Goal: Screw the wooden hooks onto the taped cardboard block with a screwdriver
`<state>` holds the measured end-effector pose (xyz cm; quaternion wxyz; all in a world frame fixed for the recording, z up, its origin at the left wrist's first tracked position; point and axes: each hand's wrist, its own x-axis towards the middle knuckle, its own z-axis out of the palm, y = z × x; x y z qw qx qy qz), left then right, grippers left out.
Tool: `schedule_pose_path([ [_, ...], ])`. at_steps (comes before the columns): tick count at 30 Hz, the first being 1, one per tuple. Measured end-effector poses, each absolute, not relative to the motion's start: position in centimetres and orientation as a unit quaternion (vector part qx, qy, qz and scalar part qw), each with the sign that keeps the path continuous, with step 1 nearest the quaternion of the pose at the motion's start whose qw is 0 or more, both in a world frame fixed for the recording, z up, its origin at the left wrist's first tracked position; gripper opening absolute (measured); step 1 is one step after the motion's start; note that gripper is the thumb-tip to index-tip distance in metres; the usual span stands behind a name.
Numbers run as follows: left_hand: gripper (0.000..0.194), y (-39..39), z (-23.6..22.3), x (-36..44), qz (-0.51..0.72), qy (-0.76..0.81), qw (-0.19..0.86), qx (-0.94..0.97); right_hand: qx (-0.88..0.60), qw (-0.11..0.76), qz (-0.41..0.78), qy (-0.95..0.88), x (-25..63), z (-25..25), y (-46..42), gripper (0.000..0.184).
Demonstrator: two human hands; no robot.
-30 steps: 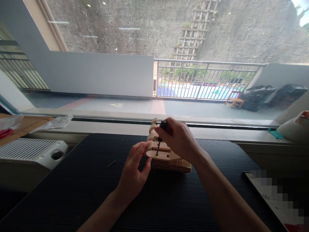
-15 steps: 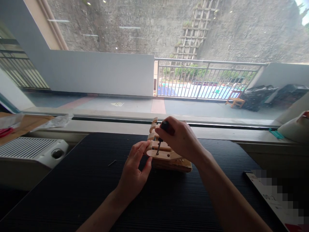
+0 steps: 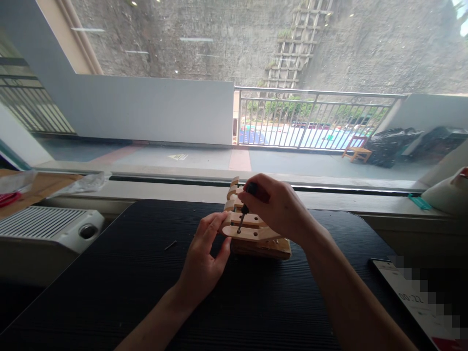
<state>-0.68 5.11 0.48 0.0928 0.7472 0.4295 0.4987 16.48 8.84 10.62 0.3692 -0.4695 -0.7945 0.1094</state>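
Observation:
My right hand is closed around the dark handle of a screwdriver. Its shaft leans slightly, with the tip in a hole near the rounded left end of a pale wooden slat. A second hole shows farther right along that slat. Several similar pieces with curved ends line up behind it, partly hidden by my right hand. Beneath them lies a rough-edged wooden block. My left hand pinches the slat's left end between thumb and fingers. A loose screw lies to the left on the black table.
At the right edge lies a phone with a timer showing. A white radiator stands left of the table. Beyond the far edge are a windowsill and glass. Plastic bags and cardboard sit on the left.
My right hand has shifted and turned slightly on the screwdriver, whose tip stays in the same hole. The left hand holds its place.

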Motion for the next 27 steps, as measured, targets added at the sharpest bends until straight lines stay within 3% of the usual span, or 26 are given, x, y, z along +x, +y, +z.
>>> schedule_pose_path([
  [6,0.050,5.2,0.4,-0.6,0.499,0.427,0.087,0.749,-0.501,0.365,0.075,-0.782,16.3,10.2,8.9,0.027],
  [14,0.050,5.0,0.4,-0.7,0.497,0.430,0.091,0.748,-0.463,0.342,0.119,-0.809,16.2,11.4,7.9,0.017],
  [22,0.050,5.1,0.4,-0.7,0.496,0.430,0.087,0.749,-0.506,0.369,0.081,-0.775,16.0,10.0,9.2,0.030],
  [27,0.051,5.0,0.3,-0.7,0.495,0.429,0.091,0.750,-0.496,0.367,0.107,-0.779,15.7,10.8,8.4,0.023],
])
